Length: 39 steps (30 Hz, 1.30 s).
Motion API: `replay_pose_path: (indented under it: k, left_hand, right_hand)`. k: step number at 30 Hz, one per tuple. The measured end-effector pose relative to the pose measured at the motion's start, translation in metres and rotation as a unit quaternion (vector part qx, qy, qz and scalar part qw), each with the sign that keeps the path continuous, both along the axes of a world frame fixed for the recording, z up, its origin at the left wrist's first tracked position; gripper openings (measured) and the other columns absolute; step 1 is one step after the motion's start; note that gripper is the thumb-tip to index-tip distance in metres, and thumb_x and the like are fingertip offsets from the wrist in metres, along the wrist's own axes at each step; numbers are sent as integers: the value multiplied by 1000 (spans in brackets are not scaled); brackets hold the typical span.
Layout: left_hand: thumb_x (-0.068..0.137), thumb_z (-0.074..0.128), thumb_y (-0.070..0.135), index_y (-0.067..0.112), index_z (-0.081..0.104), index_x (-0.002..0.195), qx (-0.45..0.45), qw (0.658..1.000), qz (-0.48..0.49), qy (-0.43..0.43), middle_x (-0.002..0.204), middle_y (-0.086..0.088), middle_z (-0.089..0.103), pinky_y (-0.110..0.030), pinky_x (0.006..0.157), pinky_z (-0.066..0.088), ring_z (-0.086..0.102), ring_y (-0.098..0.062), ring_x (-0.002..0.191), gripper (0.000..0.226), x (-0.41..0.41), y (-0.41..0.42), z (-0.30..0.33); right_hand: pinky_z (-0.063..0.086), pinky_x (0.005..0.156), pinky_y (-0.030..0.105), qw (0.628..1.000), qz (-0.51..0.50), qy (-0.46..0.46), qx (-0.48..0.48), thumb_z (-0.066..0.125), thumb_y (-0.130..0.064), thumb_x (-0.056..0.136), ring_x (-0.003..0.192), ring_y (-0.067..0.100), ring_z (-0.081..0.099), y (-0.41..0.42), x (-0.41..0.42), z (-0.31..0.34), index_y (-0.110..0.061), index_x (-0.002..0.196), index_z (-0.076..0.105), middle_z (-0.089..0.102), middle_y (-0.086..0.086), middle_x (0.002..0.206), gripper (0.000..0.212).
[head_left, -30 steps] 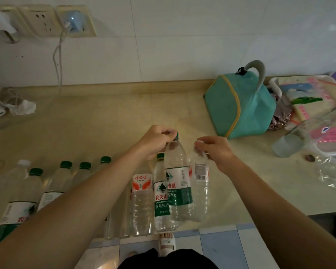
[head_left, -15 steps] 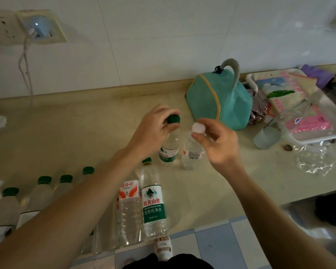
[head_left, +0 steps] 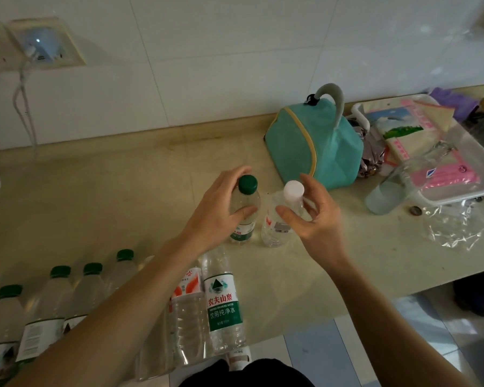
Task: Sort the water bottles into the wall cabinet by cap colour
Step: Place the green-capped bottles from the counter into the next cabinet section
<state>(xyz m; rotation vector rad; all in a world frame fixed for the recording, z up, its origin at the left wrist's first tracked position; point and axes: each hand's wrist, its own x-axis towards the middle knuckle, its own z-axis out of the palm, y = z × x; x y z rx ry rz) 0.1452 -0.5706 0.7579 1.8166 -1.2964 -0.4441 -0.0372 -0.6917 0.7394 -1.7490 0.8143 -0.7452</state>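
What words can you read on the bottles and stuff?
"农夫山泉" on the green label of the front bottle
"饮用纯净水" on that same label, lower down
"哈" on the red-and-white label of the bottle beside it
Too blurred or small to read: the labels on the green-capped bottle in the left hand and the white-capped bottle at the right hand, and the pink packet.

Dark green cap (head_left: 248,184) at centre; pale pink-white cap (head_left: 293,189) beside it; teal bag (head_left: 313,152) with yellow piping, grey handle; green-and-white label (head_left: 222,304) lower centre; beige counter (head_left: 109,208); white wall tiles (head_left: 235,57).
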Motion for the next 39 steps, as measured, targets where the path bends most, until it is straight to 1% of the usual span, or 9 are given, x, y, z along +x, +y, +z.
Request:
replay_pose_path:
  k: [2,10,14,17,21,26,30,35,39]
  left_hand:
    - [81,82,30,36,35,146,22,999,22,40,144,12,47,-22,111,35,44,0,131,80,-4,2,-15]
    - [72,90,37,31,38,137,88,980,119,134,129,9,60,-38,100,53,60,-11,116,84,-16,1,-64]
    - [73,89,35,26,40,136,85,978,120,149,123,7,64,-22,86,52,63,-11,110,80,-15,-5,-68]
    - [74,89,34,24,43,134,78,977,126,153,118,9,65,-15,78,48,64,-8,104,77,-15,-4,-68]
    - [72,90,29,24,47,129,49,974,136,174,109,19,63,-13,78,47,62,5,98,72,-10,11,-59]
    - [71,90,36,29,50,124,-22,974,138,177,112,16,66,-15,84,50,62,8,102,67,7,36,-12]
    - [72,89,33,31,52,123,-90,976,124,154,113,17,67,-22,88,53,65,3,103,63,27,59,49]
    - [72,88,32,28,51,127,-182,973,109,85,115,16,66,-14,83,54,64,1,106,66,42,89,143]
    - [73,88,31,25,51,127,-265,958,103,36,117,13,65,-14,85,54,64,0,105,66,44,110,221]
  right_hand:
    - [47,103,18,999,25,17,44,87,-34,75,125,-2,55,-2,-4,-13,-26,147,45,58,-19,136,84]
    - [46,78,0,989,33,82,122,84,-8,78,106,-20,57,-3,-2,-61,-35,131,48,61,-25,119,70]
    - [46,77,0,988,23,97,118,87,-13,75,105,-20,57,-7,3,-64,-44,123,50,62,-32,114,68]
    - [45,73,-2,990,4,94,109,88,-13,73,101,-23,56,-3,5,-65,-39,122,52,63,-36,107,66]
    - [47,73,0,992,-18,69,101,89,-14,73,103,-14,60,12,5,-56,-29,128,56,67,-23,113,66]
    - [51,73,9,997,-35,29,64,90,-13,71,96,-2,67,35,14,-15,-16,123,62,73,-12,104,59]
    - [56,84,26,999,-35,4,6,91,-26,70,97,4,70,57,29,51,-20,117,67,75,-11,105,54]
    - [53,74,10,995,-26,-69,-70,90,-33,69,91,-5,69,85,42,150,-27,110,68,75,-22,100,47]
    - [58,88,36,985,-27,-143,-90,88,-43,63,96,3,71,107,46,228,-30,109,70,76,-19,102,51]
